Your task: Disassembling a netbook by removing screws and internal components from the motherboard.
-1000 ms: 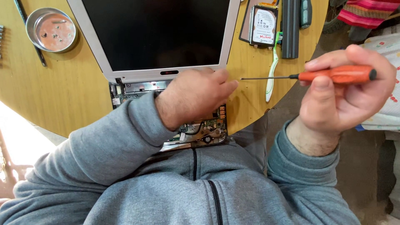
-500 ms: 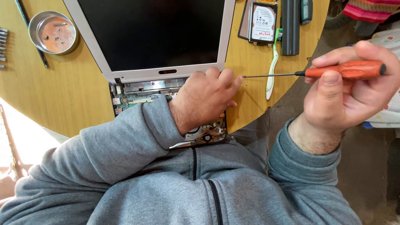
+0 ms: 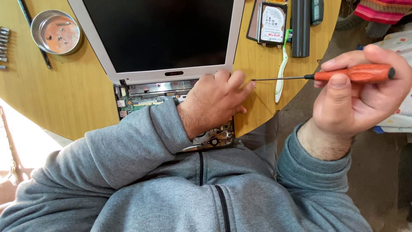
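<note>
Orange plastic marks the handle of the screwdriver (image 3: pixel 349 73), which the right hand (image 3: pixel 356 99) grips with fingers curled shut round it and the thumb laid along the front. It hangs off the desk's right edge, the thin shaft pointing left, level, toward the left hand (image 3: pixel 216 101).

That left hand lies on the opened laptop base (image 3: pixel 141 101) at the near edge of the round wooden desk (image 3: pixel 64 94). Its fingers are bunched at the base's right side, tips pinched as if on something very small; whether they hold a screw cannot be told. The screwdriver tip sits just beside those fingertips.

The green circuit board shows bare under the tilted-back screen (image 3: pixel 163 34), so the step in hand looks like work on a fastener at the base's right edge. The next move calls for a steady tip seated square in a tiny head, with the left fingers guiding.

Toward the far edge lie a hard drive (image 3: pixel 272 21), a toothbrush (image 3: pixel 281 73) and a dark battery bar (image 3: pixel 300 25); a metal dish (image 3: pixel 58 32) sits at the far left.
</note>
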